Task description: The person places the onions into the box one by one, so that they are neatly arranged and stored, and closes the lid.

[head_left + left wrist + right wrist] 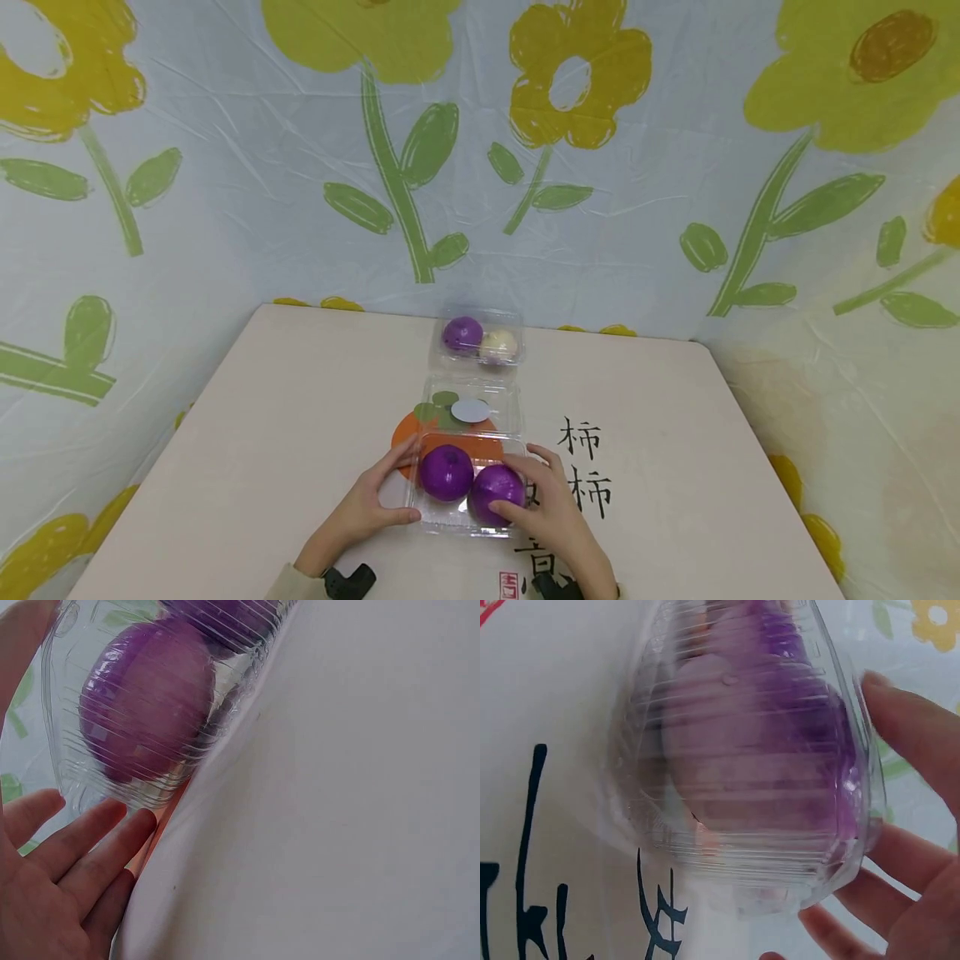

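Observation:
A clear plastic clamshell box [465, 527] lies with its lid [438, 421] folded back. Two shiny purple balls, possibly onions, sit in its base: a left ball [446, 472] and a right ball [497, 493]. At the box's left side is my left hand [369, 500], fingers extended and fingertips close against the ribbed wall, thumb by the front corner. My right hand [551, 508] spans the right side. Its thumb overlaps the right ball in the head view, while the right wrist view shows relaxed fingers [877, 900] along the box wall. Whether the thumb touches the ball is unclear.
Behind the box, a second clear box [512, 317] holds a purple ball [462, 335] and a cream-white one [498, 345]. The pale table [300, 417] bears an orange fruit print and black characters [581, 437]. A flower-printed cloth [637, 233] hangs along its back.

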A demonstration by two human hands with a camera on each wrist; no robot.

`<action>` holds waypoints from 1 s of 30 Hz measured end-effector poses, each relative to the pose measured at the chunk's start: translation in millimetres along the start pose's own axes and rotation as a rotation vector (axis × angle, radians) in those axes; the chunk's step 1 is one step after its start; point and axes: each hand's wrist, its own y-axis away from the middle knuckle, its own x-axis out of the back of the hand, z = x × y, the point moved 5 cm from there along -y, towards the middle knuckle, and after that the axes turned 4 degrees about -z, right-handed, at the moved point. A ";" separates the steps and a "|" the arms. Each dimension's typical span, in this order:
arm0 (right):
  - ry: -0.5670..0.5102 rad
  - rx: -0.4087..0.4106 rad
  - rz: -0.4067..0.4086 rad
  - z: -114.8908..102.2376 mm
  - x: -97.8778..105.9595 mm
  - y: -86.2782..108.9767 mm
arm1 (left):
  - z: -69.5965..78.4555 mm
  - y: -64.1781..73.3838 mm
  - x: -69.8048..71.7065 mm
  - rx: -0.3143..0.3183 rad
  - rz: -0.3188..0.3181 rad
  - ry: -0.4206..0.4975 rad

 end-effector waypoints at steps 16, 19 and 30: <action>-0.717 -0.193 -0.014 48.3 -6.4 -15.5 | 5.5 -0.9 0.4 0.023 -0.003 0.018; -0.848 -0.201 -0.069 55.6 -11.3 -18.1 | 4.7 -0.7 1.0 0.011 0.002 0.004; -1.141 -0.235 -0.107 72.8 -18.5 -19.0 | 4.3 0.0 0.5 0.027 -0.001 -0.007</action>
